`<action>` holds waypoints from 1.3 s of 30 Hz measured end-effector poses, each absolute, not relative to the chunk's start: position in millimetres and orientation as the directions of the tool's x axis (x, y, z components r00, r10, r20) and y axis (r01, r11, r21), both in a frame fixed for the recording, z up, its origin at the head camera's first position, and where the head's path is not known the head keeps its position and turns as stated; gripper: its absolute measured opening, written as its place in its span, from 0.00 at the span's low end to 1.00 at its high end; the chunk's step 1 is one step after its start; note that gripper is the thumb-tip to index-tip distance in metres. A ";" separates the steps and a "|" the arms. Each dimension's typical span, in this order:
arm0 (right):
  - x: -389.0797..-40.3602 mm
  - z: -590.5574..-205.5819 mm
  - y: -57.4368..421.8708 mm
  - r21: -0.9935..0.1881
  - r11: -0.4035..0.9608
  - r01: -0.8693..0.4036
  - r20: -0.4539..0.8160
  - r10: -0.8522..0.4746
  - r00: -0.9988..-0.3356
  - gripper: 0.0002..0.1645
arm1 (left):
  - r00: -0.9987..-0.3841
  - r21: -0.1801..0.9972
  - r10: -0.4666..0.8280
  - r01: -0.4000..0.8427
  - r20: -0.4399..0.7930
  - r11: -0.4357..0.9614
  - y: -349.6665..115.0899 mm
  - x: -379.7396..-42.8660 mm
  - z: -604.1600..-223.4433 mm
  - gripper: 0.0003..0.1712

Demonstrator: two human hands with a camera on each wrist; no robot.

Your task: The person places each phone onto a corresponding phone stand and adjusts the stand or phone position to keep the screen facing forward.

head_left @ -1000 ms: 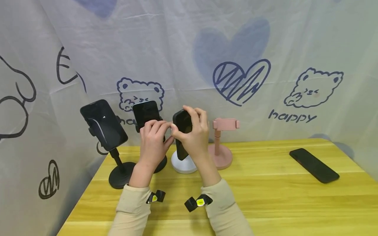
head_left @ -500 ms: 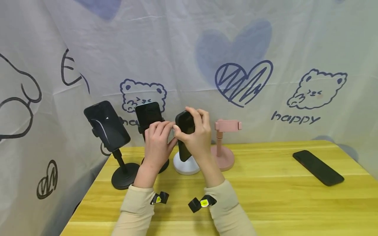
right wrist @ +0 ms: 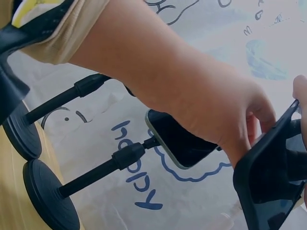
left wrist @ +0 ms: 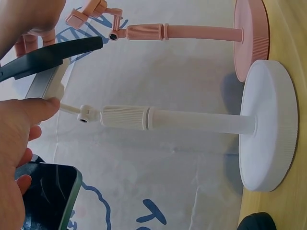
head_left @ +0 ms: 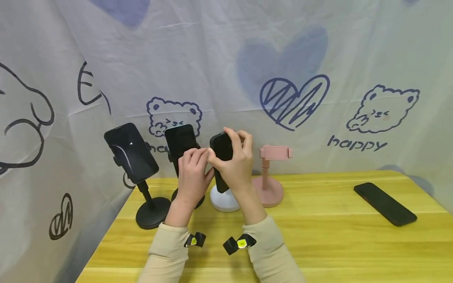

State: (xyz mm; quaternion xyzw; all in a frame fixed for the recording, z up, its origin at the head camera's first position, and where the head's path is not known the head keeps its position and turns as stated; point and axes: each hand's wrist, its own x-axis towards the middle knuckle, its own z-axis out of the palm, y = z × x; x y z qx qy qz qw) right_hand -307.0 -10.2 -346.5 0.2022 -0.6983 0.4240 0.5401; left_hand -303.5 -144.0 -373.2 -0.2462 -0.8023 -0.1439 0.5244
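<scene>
My right hand (head_left: 235, 165) grips a black smartphone (head_left: 222, 148) by its edges, thumb on the near side and fingers over the far side. That phone is tilted above the base of a white phone stand (head_left: 225, 201). In the left wrist view, the phone (left wrist: 57, 55) lies at an angle against the stand's pale clamp (left wrist: 56, 81). My left hand (head_left: 192, 173) holds this clamp, its thumb (left wrist: 38, 109) on the near side and other fingers partly hidden. Whether the clamp surrounds the phone, I cannot tell.
Two black stands to the left each carry a phone, the outer phone (head_left: 131, 153) and the inner phone (head_left: 181, 141). A pink phone stand (head_left: 267, 190) stands close on the right. Another black phone (head_left: 385, 203) lies flat on the wooden table (head_left: 336, 243); a printed cloth (head_left: 226, 78) hangs behind.
The head view has shifted slightly. The hands are a little closer together, and the phone has moved very slightly left relative to the white stand. Both grips look the same.
</scene>
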 end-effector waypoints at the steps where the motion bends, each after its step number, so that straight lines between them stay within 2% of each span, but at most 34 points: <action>1: -307.1 -346.8 -11.1 -0.372 0.562 -0.739 0.926 0.175 -0.334 0.35 | -0.325 -0.029 0.245 0.547 0.913 0.837 -144.1 -303.7 -373.4 0.20; 14: -309.5 -350.2 -15.1 -0.344 0.612 -0.713 0.939 0.216 -0.268 0.34 | -0.287 -0.072 0.259 0.532 0.922 0.844 -145.1 -307.1 -375.7 0.17; 28: -309.5 -351.3 -15.4 -0.322 0.658 -0.681 0.946 0.200 -0.255 0.35 | -0.266 -0.065 0.243 0.539 0.933 0.840 -144.4 -307.6 -375.6 0.19; 39: -311.3 -354.0 -15.8 -0.312 0.663 -0.680 0.949 0.191 -0.249 0.35 | -0.301 -0.054 0.251 0.536 0.920 0.842 -145.1 -308.6 -375.9 0.18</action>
